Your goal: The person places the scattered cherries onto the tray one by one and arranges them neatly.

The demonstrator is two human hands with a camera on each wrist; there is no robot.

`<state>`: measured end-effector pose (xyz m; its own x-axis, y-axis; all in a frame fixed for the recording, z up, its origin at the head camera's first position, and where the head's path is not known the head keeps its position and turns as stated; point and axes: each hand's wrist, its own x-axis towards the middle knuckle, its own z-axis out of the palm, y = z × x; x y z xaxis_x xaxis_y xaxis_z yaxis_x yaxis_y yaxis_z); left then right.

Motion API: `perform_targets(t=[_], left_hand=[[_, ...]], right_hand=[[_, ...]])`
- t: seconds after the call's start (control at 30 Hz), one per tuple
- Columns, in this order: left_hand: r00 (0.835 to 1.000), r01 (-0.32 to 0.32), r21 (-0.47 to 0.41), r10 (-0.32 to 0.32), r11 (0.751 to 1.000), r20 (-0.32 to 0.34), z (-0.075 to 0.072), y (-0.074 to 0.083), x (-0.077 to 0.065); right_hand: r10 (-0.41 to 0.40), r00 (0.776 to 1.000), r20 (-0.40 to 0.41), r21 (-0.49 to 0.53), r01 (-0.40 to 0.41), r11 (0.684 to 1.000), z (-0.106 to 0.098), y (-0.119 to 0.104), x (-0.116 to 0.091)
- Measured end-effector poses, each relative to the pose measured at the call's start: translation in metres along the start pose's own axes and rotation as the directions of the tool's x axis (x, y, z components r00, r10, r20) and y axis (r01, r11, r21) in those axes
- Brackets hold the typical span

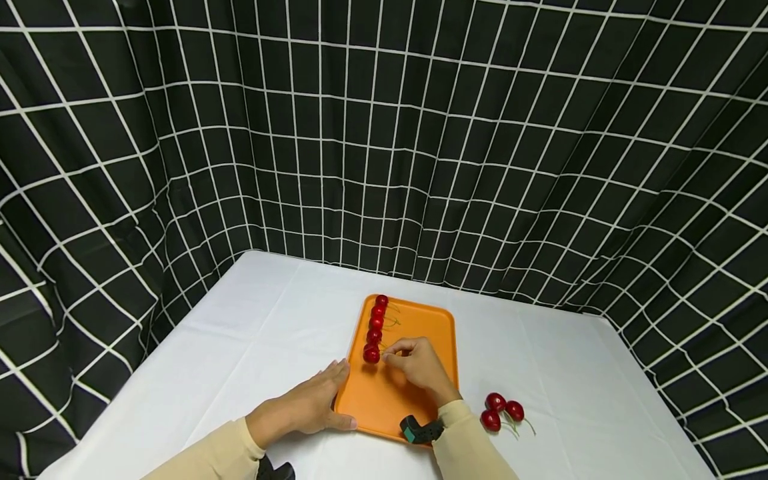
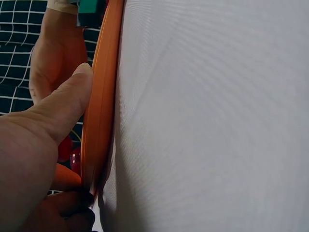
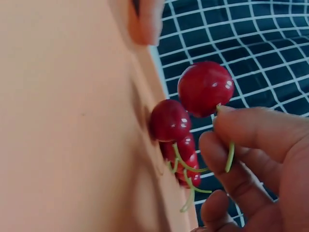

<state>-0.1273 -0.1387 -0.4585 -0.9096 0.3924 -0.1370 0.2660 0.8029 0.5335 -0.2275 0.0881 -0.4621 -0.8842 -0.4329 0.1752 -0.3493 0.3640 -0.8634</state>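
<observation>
Right hand (image 1: 420, 365) pinches stem (image 3: 230, 157) of cherry (image 3: 205, 88), above tray (image 1: 423, 321), toward its left edge. Left hand (image 1: 306, 403), fingers extended, touches tray's left rim. Part of stem hidden by fingers (image 3: 263, 129); cherry row (image 1: 376, 323) along tray's left side overlaps, count unclear. Tray orange, smooth, round-cornered; cherries glossy, round. Three loose cherries (image 1: 491, 420) right of tray, on white cloth (image 1: 252, 320). Sleeves (image 1: 201, 453) cut off.

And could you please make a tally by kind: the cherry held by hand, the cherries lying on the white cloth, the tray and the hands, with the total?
Held cherry: 1
Loose cherries on the white cloth: 3
Orange tray: 1
Hands (left hand, right hand): 2
Total: 7
</observation>
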Motion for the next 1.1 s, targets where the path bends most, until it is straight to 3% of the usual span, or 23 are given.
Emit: perform_targets(t=[0.33, 1.1], left_hand=[[1.0, 0.001, -0.006, -0.001, 1.0, -0.001, -0.0001, -0.001, 0.0016], [1.0, -0.004, -0.015, 0.004, 1.0, -0.016, -0.0003, 0.0003, 0.0032]], right_hand=[[-0.015, 1.0, 0.012, -0.094, 0.016, 0.995, 0.0069, 0.0066, 0.0018], [0.036, 0.998, 0.05, -0.222, -0.024, 0.975, 0.0072, 0.0089, 0.0]])
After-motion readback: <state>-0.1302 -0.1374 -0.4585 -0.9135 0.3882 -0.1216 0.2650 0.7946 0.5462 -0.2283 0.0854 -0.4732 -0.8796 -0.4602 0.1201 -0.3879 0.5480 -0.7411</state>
